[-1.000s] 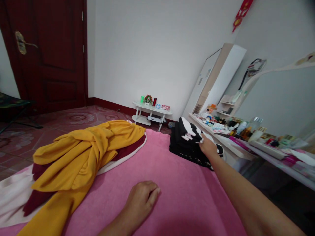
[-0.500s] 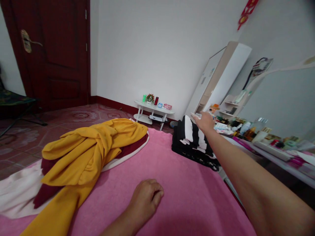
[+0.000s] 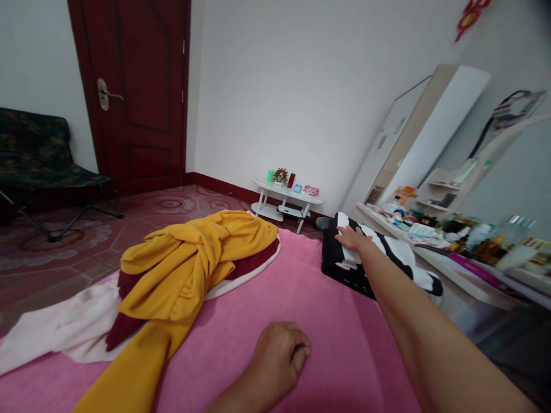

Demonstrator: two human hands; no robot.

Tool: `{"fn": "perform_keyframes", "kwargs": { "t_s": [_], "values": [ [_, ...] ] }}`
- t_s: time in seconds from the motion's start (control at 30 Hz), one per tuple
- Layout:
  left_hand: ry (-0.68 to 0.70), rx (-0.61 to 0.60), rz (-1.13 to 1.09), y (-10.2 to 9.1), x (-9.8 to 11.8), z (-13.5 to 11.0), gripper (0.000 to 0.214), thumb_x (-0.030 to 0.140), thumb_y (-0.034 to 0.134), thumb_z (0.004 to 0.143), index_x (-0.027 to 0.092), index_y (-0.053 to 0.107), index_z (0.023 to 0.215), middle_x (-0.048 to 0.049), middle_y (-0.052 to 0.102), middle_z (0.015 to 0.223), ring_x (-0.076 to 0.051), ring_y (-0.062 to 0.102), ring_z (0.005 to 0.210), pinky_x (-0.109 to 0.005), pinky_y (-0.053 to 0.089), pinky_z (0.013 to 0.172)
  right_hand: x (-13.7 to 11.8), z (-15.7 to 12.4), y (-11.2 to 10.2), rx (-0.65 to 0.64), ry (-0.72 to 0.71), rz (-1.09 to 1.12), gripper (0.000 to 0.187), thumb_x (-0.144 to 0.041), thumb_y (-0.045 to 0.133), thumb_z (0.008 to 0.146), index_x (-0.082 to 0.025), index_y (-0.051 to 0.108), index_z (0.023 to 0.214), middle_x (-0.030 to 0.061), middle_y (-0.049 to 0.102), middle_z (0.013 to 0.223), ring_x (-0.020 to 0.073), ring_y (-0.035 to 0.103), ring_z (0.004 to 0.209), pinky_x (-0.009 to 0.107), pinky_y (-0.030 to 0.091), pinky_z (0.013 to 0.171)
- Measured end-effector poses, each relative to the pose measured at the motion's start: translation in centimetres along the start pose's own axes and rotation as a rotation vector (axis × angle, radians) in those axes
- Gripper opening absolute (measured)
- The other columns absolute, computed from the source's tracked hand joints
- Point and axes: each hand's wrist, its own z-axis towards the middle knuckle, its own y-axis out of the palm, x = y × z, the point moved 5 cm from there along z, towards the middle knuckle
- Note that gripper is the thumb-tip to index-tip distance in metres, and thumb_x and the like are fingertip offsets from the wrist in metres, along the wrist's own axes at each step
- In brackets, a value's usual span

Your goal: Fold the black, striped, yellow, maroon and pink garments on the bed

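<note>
Head view: left grip (image 3: pixel 280 353) clenched, right grip (image 3: pixel 354 237) released on folded clothes (image 3: pixel 331 252) (dresser (image 3: pixel 465 281), yellow garment (image 3: pixel 185 269) nearby)

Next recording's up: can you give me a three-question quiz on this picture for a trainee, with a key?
1. Multiple choice: what does the right hand touch?
A) the door
B) the black-and-white clothes
C) the camouflage chair
2. True or false: the left hand grips the yellow garment.
3. Fill in: dark ____ cloth shows from under the yellow garment.

Key:
1. B; the hand lies on top of them.
2. False; the left hand is loosely curled, apart from that garment.
3. red
</note>
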Motion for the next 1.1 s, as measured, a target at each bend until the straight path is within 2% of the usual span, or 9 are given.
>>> {"fn": "perform_keyframes", "kwargs": {
  "t_s": [0.1,0.17,0.23,0.3,0.4,0.53,0.7,0.9,1.1],
  "values": [
    [-0.015,0.029,-0.04,-0.2,-0.4,0.3,0.019,0.015,0.048,0.078,0.021,0.065,0.074,0.0012,0.066,0.074,-0.012,0.057,0.068,-0.021,0.037,0.064,-1.9,-3.6,-1.9,0.067,-0.067,0.069,0.051,-0.042,0.051,0.083,-0.025,0.049,0.131,0.0133,0.034,0.147,0.0391,0.025,0.135,0.071,0.021,0.096],
    [-0.034,0.054,-0.054,-0.4,-0.7,0.5,0.019,0.018,0.047,0.079,0.02,0.065,0.074,0.0009,0.065,0.072,-0.013,0.057,0.067,-0.021,0.037,0.062,-4.2,-7.8,-3.4,0.231,-0.166,0.157,0.051,-0.032,0.046,0.086,-0.024,0.042,0.136,0.0104,0.025,0.152,0.03,0.017,0.14,0.062,0.016,0.105],
    [-0.038,0.076,-0.072,-0.5,-0.8,0.6,0.019,0.019,0.047,0.08,0.02,0.065,0.074,0.0006,0.065,0.069,-0.013,0.057,0.066,-0.021,0.037,0.061,-6.8,-12.9,-3.4,0.27,-0.224,0.267,0.049,-0.025,0.041,0.086,-0.023,0.042,0.135,0.0089,0.024,0.152,0.0243,0.018,0.14,0.056,0.016,0.109],
    [-0.02,0.102,-0.106,-0.7,-0.9,0.6,0.02,0.018,0.045,0.081,0.02,0.065,0.078,0.0005,0.065,0.07,-0.014,0.058,0.067,-0.022,0.037,0.062,-9.4,-18.2,-2.1,0.158,-0.259,0.346,0.053,-0.022,0.044,0.084,-0.022,0.042,0.136,0.0095,0.028,0.151,0.0249,0.018,0.141,0.056,0.014,0.11],
    [0.027,0.124,-0.156,-0.7,-1.0,0.5,0.022,0.016,0.043,0.081,0.019,0.064,0.076,-0.0005,0.065,0.071,-0.014,0.058,0.067,-0.022,0.039,0.064,-12.0,-25.3,0.4,-0.029,-0.175,0.449,0.053,-0.024,0.045,0.083,-0.021,0.043,0.137,0.011,0.031,0.149,0.027,0.018,0.14,0.055,0.018,0.109],
    [0.07,0.134,-0.214,-0.6,-1.5,0.4,0.022,0.016,0.043,0.08,0.017,0.064,0.075,-0.0023,0.067,0.075,-0.015,0.06,0.071,-0.023,0.042,0.068,-13.8,-31.6,2.3,-0.224,-0.078,0.494,0.048,-0.024,0.04,0.087,-0.017,0.049,0.133,0.0129,0.038,0.145,0.0267,0.029,0.137,0.051,0.021,0.11],
    [0.046,0.151,-0.176,-0.5,-1.8,0.0,0.02,0.017,0.045,0.079,0.016,0.065,0.077,-0.0021,0.067,0.073,-0.015,0.06,0.068,-0.023,0.042,0.065,-14.5,-34.5,0.9,-0.102,-0.067,0.458,0.049,-0.027,0.04,0.088,-0.016,0.047,0.135,0.012,0.04,0.144,0.027,0.03,0.136,0.051,0.016,0.111],
    [0.064,0.158,-0.128,-0.7,-1.4,-0.3,0.021,0.018,0.046,0.078,0.015,0.067,0.077,-0.0032,0.068,0.075,-0.015,0.06,0.07,-0.024,0.044,0.069,-12.9,-34.3,0.3,0.06,-0.062,0.763,0.032,-0.015,0.05,0.078,-0.02,0.069,0.103,0.0074,0.062,0.122,0.0202,0.053,0.117,0.037,0.036,0.104],
    [0.079,0.145,-0.108,-0.8,-1.5,-0.2,0.024,0.015,0.043,0.079,0.013,0.067,0.08,-0.0043,0.068,0.077,-0.015,0.061,0.072,-0.025,0.046,0.072,-12.1,-33.8,0.8,0.136,-0.042,0.911,0.026,-0.011,0.048,0.074,-0.02,0.071,0.081,0.0052,0.07,0.103,0.0184,0.062,0.1,0.033,0.046,0.092]
  ]
}}
